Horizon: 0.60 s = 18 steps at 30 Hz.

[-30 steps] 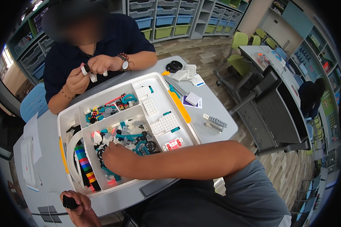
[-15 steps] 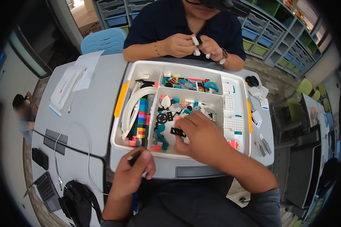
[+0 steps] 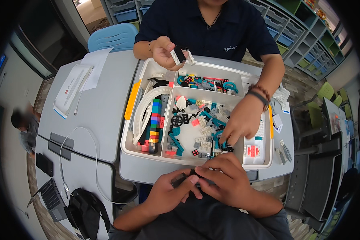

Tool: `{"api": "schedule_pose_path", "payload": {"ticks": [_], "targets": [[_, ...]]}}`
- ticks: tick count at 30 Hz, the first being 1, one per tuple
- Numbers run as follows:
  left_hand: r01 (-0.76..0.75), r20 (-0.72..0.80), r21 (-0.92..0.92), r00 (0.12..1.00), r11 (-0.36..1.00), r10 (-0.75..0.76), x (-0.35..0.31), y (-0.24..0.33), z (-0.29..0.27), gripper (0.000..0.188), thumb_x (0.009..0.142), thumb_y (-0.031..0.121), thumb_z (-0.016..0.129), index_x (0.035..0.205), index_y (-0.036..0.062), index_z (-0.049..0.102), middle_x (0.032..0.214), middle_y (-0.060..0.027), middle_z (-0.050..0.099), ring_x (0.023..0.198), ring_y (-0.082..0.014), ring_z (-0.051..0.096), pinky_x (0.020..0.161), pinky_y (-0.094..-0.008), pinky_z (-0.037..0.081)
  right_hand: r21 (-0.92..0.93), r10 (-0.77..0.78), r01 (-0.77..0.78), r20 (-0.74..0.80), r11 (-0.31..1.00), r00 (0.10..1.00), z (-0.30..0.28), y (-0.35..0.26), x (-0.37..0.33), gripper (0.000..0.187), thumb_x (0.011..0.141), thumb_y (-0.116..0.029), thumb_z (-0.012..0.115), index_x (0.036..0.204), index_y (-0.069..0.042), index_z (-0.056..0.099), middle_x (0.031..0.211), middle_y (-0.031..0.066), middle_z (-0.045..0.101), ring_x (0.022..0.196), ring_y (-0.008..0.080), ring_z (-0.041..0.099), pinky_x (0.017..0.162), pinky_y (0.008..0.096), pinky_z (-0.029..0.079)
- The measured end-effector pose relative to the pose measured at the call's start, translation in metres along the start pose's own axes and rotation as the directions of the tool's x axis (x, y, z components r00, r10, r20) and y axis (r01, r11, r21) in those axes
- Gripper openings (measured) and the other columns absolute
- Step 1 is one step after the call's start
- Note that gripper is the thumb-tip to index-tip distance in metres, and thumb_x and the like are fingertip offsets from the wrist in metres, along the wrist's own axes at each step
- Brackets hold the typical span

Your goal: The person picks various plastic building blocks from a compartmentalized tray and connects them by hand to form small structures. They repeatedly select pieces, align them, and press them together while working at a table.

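Both my hands meet just off the near edge of the sorting tray (image 3: 180,159). My left hand (image 3: 168,194) pinches a dark building-block piece (image 3: 179,181). Close against it, my right hand (image 3: 226,176) closes on another black piece (image 3: 193,173), mostly hidden by the fingers. Beyond them, loose teal, white, grey and black bricks (image 3: 206,130) fill the tray's large compartment. A co-worker's hand (image 3: 244,120) reaches in among these bricks. Their other hand (image 3: 164,52) holds a white and black brick assembly (image 3: 181,57) above the tray's far left corner.
A stack of coloured bricks (image 3: 155,122) and a curved white track piece (image 3: 146,108) lie in the tray's left compartment. On the left tables are a booklet (image 3: 73,88), a white cable (image 3: 96,156), a laptop (image 3: 52,200) and a black bag (image 3: 86,212). A blue chair (image 3: 112,37) stands behind.
My right hand has come out of the tray with its black piece and joined my left, which moved right. One co-worker hand has come down into the bricks; the other has moved left.
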<state>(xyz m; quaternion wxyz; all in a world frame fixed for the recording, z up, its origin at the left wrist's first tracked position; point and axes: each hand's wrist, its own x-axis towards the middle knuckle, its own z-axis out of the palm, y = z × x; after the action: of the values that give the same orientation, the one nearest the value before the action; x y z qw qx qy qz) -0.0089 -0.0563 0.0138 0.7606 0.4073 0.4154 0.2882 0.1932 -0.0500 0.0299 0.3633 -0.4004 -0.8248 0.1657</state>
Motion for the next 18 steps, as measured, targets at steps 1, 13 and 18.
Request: {"api": "schedule_pose_path", "payload": {"ticks": [1,13,18], "targets": [[-0.001,0.001,0.023,1.000,1.000,0.001,0.000,-0.001,0.002,0.033,0.104,0.029,0.055,0.117,-0.0004,0.063,0.078,-0.0073,0.072,0.057,-0.0044,0.053,0.052,-0.0192,0.040,-0.004,0.004,-0.004,-0.013,1.000,1.000,0.000,0.000,-0.002,0.038,0.071,-0.007,0.082,0.108,-0.004,0.071,0.103,0.0074,0.064,0.090,0.0259,0.060,0.076,0.0346,0.052],[-0.165,-0.086,0.213,0.979,0.963,0.187,-0.002,-0.007,-0.004,0.020,0.102,0.011,0.055,0.108,-0.0059,0.064,0.071,-0.0053,0.067,0.066,-0.0099,0.063,0.068,-0.0239,0.049,-0.109,-0.049,0.045,-0.038,0.993,0.998,0.017,0.005,-0.003,0.043,0.068,-0.010,0.082,0.109,-0.007,0.072,0.108,0.0041,0.069,0.086,0.0210,0.059,0.071,0.0325,0.047],[-0.096,0.019,0.151,0.995,0.984,0.095,-0.007,0.001,-0.020,0.023,0.102,0.011,0.054,0.116,-0.0062,0.062,0.086,-0.0071,0.068,0.073,-0.0106,0.063,0.071,-0.0245,0.049,-0.112,-0.069,0.069,0.002,0.991,0.998,0.011,0.006,0.006,0.041,0.066,-0.013,0.082,0.105,-0.007,0.073,0.106,0.0033,0.068,0.085,0.0197,0.058,0.067,0.0317,0.046]]}}
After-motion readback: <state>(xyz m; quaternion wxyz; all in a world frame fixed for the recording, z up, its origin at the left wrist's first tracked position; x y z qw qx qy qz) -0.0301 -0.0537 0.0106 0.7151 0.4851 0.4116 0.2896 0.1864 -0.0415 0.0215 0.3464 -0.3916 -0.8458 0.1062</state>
